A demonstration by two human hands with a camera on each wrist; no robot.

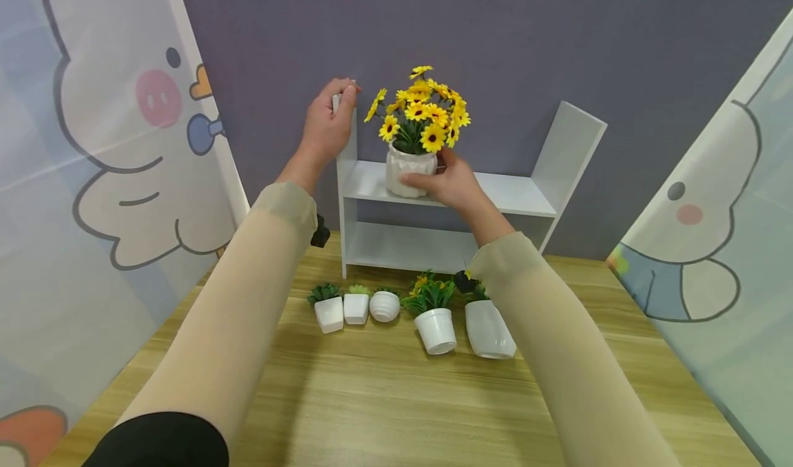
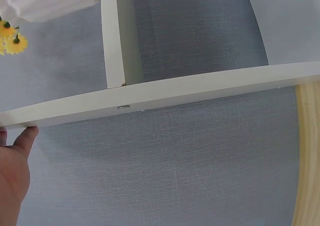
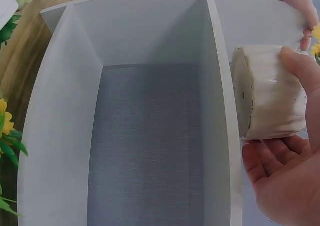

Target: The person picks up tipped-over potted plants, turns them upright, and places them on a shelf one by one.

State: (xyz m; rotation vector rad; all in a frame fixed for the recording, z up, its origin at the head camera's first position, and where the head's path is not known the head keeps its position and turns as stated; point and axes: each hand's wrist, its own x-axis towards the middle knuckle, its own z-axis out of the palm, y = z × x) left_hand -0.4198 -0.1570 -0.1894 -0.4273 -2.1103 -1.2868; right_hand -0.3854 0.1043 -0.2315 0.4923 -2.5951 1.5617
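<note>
A white ribbed pot of yellow artificial flowers is at the left part of the white shelf unit's upper board. My right hand grips this flowerpot from the right, thumb across the front and fingers around the far side. In the right wrist view the base of the pot is right at the board. My left hand holds the top of the unit's left side panel. In the left wrist view, the thumb of that hand lies against the panel's outer face.
On the wooden table, three small succulents in white pots line up before the unit. To their right are a yellow-flowered plant in a white pot and a larger white pot, partly behind my right sleeve. A grey wall backs the unit.
</note>
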